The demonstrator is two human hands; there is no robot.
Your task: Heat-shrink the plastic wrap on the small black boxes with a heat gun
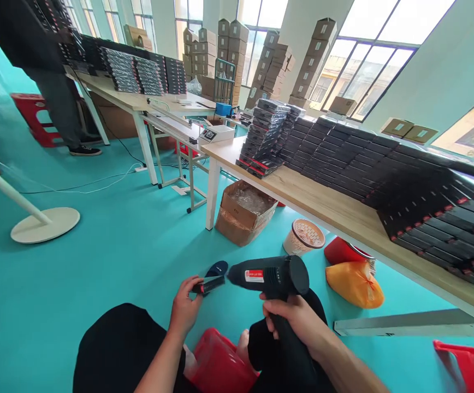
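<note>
- Our left hand [185,310] gripped a box [212,284], lower centre.
- Our right hand [293,319] gripped a blower [276,275], nozzle [233,273] just beside it.
- Stacks [339,155] stood on the table [323,198], right; this box seemed midway, the remainder we couldn't tell.

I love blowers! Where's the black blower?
In the head view, the black blower is right of centre, in the right hand, pointing at the small box in the left hand.
</note>
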